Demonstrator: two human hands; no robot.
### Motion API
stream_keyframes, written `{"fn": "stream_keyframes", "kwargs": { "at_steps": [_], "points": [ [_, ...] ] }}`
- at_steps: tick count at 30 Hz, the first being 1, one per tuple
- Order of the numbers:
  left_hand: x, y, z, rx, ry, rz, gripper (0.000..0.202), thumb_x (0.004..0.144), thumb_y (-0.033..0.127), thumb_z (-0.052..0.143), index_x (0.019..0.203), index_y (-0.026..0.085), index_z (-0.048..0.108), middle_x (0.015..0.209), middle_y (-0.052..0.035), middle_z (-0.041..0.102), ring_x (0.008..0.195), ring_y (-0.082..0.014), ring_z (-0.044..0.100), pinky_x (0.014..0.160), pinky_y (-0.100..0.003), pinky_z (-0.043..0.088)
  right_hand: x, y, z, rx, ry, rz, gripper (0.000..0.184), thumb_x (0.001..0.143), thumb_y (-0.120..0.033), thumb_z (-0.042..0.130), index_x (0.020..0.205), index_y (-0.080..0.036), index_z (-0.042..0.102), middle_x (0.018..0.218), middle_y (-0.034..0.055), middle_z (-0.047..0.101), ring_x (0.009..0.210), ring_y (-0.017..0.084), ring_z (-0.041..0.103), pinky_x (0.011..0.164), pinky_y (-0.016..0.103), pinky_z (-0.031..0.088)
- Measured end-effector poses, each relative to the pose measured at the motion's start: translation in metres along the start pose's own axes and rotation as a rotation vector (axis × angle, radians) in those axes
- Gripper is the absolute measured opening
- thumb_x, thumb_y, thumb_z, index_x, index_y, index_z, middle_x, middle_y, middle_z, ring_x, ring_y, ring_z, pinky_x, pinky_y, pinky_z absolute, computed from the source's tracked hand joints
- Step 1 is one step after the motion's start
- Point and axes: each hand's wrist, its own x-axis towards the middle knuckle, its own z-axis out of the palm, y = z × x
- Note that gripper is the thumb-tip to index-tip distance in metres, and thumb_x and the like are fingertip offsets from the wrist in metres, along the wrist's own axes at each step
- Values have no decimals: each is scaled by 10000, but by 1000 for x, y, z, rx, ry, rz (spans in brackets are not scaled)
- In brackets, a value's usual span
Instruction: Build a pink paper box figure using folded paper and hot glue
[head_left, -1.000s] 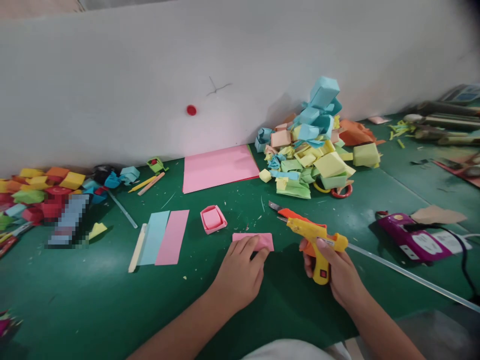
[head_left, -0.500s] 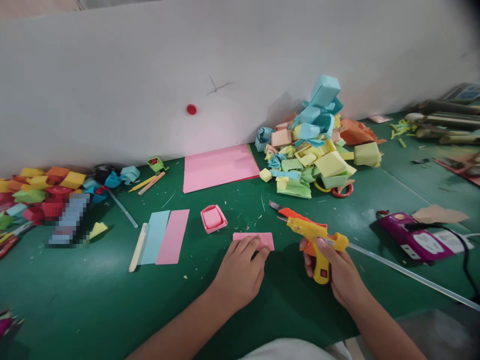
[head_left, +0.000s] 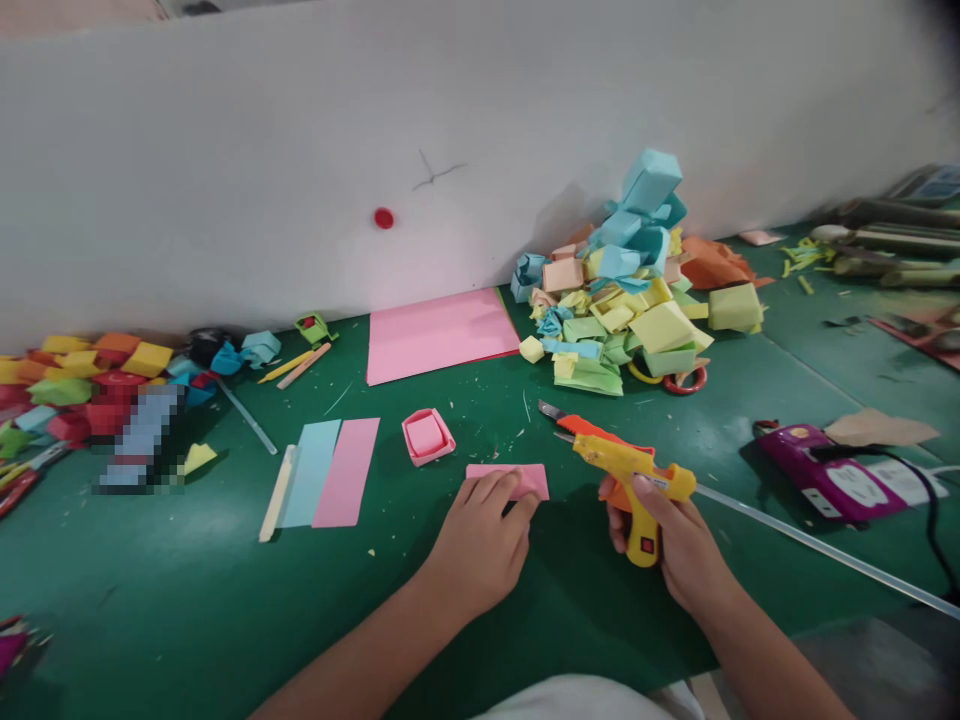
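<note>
Pressing down from above, the left hand (head_left: 480,545) is laid on a folded pink paper (head_left: 531,480), fingers loosely spread over its near edge, not closed round it. The paper lies flat on the green tabletop (head_left: 187,580), centre front. To its right, a yellow glue gun (head_left: 630,470) is gripped by the right hand (head_left: 679,550), clenched round the handle; the nozzle is pointed left and away, just past the paper's right end and apart from it. A clear glue stick (head_left: 810,545) is trailed from the gun's back.

Gluing is judged the step in hand; no glue is made out on the paper. The next move is judged to call for the nozzle being brought onto the fold, fingers kept off the tip.

Farther off, an orange cutter (head_left: 592,428), a small pink box (head_left: 427,437) and paper strips (head_left: 330,473) are noted. A pink sheet (head_left: 439,335) and a heap of folded papers (head_left: 630,300) lie at the back.
</note>
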Motion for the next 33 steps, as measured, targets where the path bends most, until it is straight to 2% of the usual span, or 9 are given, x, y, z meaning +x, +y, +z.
{"fn": "stream_keyframes", "kwargs": {
  "at_steps": [5, 12, 18, 22, 26, 29, 31, 33],
  "points": [
    [0, -3, 0, -3, 45, 47, 307, 959, 171, 540, 1241, 187, 659, 1294, -127, 665, 1224, -295, 598, 1043, -464, 492, -1, -1, 0, 2, -13, 0, 438, 872, -616, 669, 892, -181, 714, 655, 15, 614, 518, 149, 571, 467, 260, 502],
    [3, -18, 3, 13, 177, 178, 278, 1001, 71, 457, 1112, 162, 696, 1035, -77, 738, 985, -220, 680, 904, -366, 545, 0, -2, -1, 20, -12, 7, 418, 880, -599, 667, 894, -185, 720, 653, 12, 607, 525, 143, 563, 467, 247, 497],
    [5, -25, -7, 19, 232, 247, 273, 1023, 71, 454, 1135, 149, 691, 1026, -67, 742, 962, -200, 670, 899, -343, 504, 0, -2, -1, 48, -33, 23, 403, 898, -582, 653, 906, -184, 716, 663, 15, 612, 532, 142, 567, 468, 244, 496],
    [7, -28, -12, 116, 319, 175, 354, 1005, 20, 451, 1233, 189, 664, 1033, -54, 738, 990, -203, 660, 927, -368, 440, 0, -4, -1, 38, -41, 17, 402, 903, -580, 646, 898, -183, 709, 638, 13, 616, 510, 140, 571, 464, 244, 494],
    [8, -31, -12, 136, 368, 78, 290, 968, 9, 490, 1016, 214, 690, 1001, -46, 712, 965, -219, 643, 882, -379, 412, 0, -4, -1, 44, -33, 10, 414, 894, -589, 653, 889, -179, 706, 645, 17, 622, 503, 136, 570, 455, 244, 498],
    [7, -31, -14, -65, 440, 22, 253, 923, 10, 481, 951, 200, 645, 1061, -84, 652, 973, -225, 618, 861, -362, 452, 2, -2, -2, 50, -37, 1, 429, 873, -607, 673, 889, -180, 700, 653, 16, 628, 495, 129, 569, 448, 235, 494],
    [7, -31, -15, -331, 510, -55, 213, 895, 29, 495, 927, 202, 617, 1088, -92, 615, 997, -229, 606, 849, -349, 473, 3, -1, -2, 55, -37, -1, 436, 866, -614, 681, 889, -179, 699, 653, 15, 629, 496, 128, 570, 444, 231, 491],
    [7, -30, -15, -694, 557, -176, 140, 883, 75, 551, 878, 207, 598, 1058, -75, 609, 968, -220, 608, 803, -324, 483, 3, -1, -2, 65, -33, 2, 441, 865, -615, 681, 883, -175, 702, 649, 16, 627, 497, 127, 567, 444, 228, 492]
  ]
}}
